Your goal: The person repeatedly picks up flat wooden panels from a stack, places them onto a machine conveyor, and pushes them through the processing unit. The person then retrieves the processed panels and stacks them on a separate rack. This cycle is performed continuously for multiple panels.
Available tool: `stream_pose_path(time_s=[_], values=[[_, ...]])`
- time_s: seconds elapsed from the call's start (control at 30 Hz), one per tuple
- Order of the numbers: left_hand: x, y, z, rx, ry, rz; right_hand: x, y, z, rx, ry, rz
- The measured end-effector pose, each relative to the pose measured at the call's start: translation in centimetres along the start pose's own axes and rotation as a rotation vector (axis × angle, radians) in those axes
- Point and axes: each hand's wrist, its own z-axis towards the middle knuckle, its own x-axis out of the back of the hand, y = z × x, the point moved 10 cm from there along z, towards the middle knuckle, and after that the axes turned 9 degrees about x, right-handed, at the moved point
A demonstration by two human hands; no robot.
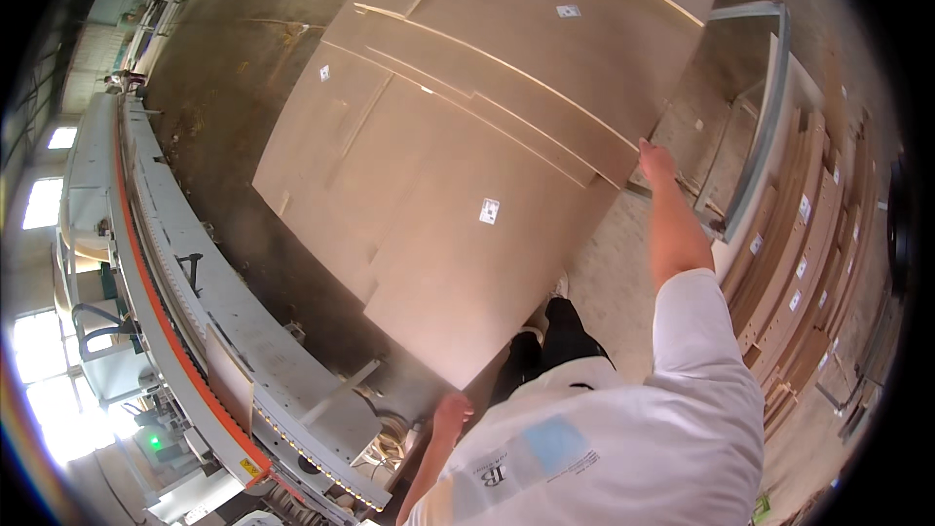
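Several large brown panels (pixel 429 205) lie overlapped in a wide stack before me, with small white labels (pixel 489 211) on some of them. At the stack's right side, my right hand (pixel 657 164) is closed on the edge of an upper brown panel (pixel 575 88), its arm stretched out. My left hand (pixel 451 419) is low, right at the near corner of the front panel. Its fingers are curled; whether they grip that corner is hidden.
A long grey machine (pixel 248 317) with an orange strip runs along my left. To the right, a grey metal frame (pixel 769 127) stands beside the stack. Beyond it lie several long brown strips (pixel 794 253) with labels. My feet are close to the stack's near side.
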Motion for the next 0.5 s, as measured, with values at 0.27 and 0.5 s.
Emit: stream_pose_path(time_s=[0.27, 0.5], values=[[-5.7, 3.9, -2.4, 0.076, 0.104, 0.248, -1.1, 2.6, 5.2, 0.167, -0.040, -0.131], [-6.8, 5.0, -1.2, 0.121, 0.093, 0.223, -5.3, 1.9, 0.4, 0.198, -0.141, 0.037]])
